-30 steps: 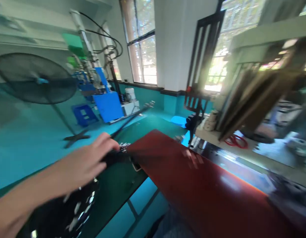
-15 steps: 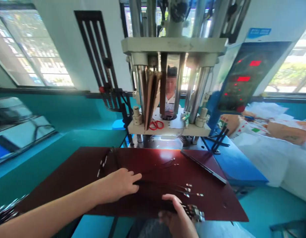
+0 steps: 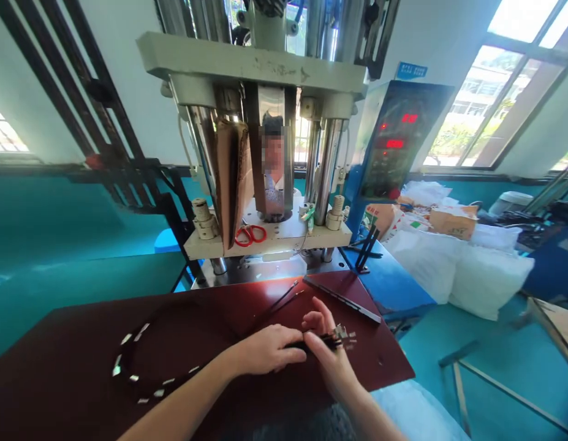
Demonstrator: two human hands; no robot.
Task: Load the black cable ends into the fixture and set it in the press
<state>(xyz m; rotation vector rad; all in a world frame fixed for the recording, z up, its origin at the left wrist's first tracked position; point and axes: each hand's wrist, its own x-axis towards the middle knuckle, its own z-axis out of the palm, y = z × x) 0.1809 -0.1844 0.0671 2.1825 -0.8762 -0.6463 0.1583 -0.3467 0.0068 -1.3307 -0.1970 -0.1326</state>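
My left hand [image 3: 268,350] and my right hand [image 3: 327,349] meet over the dark red table [image 3: 81,380], near its right end. Both are closed on a bundle of black cables with metal plug ends [image 3: 339,336]; the plugs stick out past my right fingers. A loop of the same black cables with shiny tips [image 3: 141,367] trails to the left across the table. Two loose thin cables [image 3: 279,303] lie just beyond my hands.
A vertical press machine [image 3: 265,153] stands right behind the table, red scissors [image 3: 250,234] on its white base. Someone sits behind the press. A control panel with red digits [image 3: 396,141] is at right, white bags [image 3: 453,263] beyond it. A flat dark bar [image 3: 341,299] lies on the table.
My view has swung from the left side of the room to the press. My left hand brought the cables onto the table, and both hands have come together on the plug ends.
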